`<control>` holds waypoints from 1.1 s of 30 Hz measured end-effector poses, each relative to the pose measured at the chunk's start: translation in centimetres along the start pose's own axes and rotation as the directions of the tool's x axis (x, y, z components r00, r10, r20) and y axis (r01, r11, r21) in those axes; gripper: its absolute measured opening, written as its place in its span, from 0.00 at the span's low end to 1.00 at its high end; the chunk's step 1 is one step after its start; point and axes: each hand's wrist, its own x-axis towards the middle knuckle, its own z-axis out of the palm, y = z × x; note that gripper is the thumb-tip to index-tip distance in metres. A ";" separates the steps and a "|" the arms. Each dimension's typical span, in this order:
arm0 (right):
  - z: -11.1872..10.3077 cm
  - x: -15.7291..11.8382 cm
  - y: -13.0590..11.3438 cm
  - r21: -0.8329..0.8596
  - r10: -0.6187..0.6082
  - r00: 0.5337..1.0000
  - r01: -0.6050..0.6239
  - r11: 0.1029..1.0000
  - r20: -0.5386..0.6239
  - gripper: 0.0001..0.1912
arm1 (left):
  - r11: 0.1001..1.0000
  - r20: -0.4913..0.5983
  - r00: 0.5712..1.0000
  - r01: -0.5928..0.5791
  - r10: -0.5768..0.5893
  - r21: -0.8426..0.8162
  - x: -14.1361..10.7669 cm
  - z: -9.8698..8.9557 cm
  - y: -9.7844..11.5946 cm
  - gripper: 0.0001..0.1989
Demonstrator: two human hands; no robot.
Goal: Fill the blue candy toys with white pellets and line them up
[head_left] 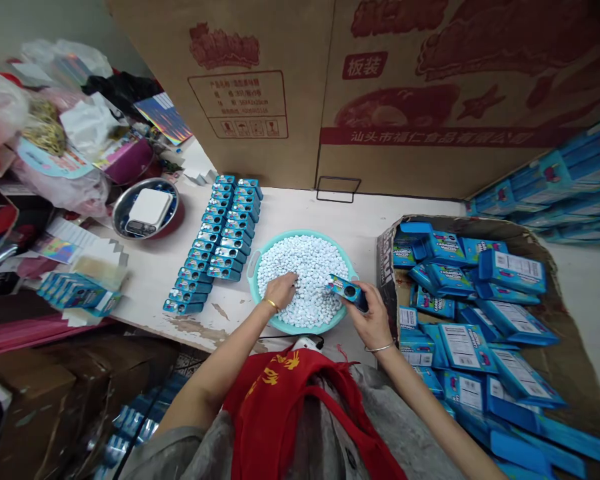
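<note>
A round turquoise basin full of small white candies stands on the table before me. My left hand is down in the candies at the basin's left side, fingers curled into them; its fingertips are partly hidden. At the basin's right rim, my right hand grips a small blue candy box between thumb and fingers, tilted over the candies. A dark round window shows on the box's face. Left of the basin, two rows of similar blue boxes stand side by side.
On the right, a large open carton holds many blue boxes. Tall cardboard cartons wall off the back. A metal bowl with a white scale stands at left, beside piled bags and papers. More blue boxes are stacked at far right.
</note>
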 end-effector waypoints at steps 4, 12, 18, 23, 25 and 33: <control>-0.6 0.1 0.0 -0.025 0.019 0.999 -0.020 0.999 -0.037 0.16 | 0.981 -0.026 0.996 -0.083 0.080 -0.177 -0.9 -0.7 -1.4 0.15; -0.4 0.3 0.1 -0.122 -0.061 0.997 0.065 0.990 0.037 0.18 | 0.902 -0.133 0.933 -0.359 0.336 -0.240 -4.8 -8.7 -1.1 0.14; 1.2 0.6 -1.3 -0.107 -0.133 0.986 0.144 0.984 0.102 0.21 | 0.902 0.080 0.908 -0.418 0.411 0.107 -5.4 -14.5 3.9 0.12; 1.9 0.5 -1.9 -0.100 -0.138 0.983 0.151 0.984 0.123 0.23 | 0.845 0.181 0.930 -0.366 0.319 0.390 -6.2 -16.9 8.9 0.10; 2.1 0.5 -1.9 -0.100 -0.140 0.983 0.152 0.983 0.119 0.23 | 0.814 0.189 0.926 -0.376 0.325 0.442 -6.7 -17.4 10.2 0.10; 1.3 0.4 -0.8 -0.063 -0.076 0.996 0.078 0.995 0.039 0.20 | 0.892 -0.107 0.965 -0.176 0.240 0.417 -5.2 -15.0 2.3 0.10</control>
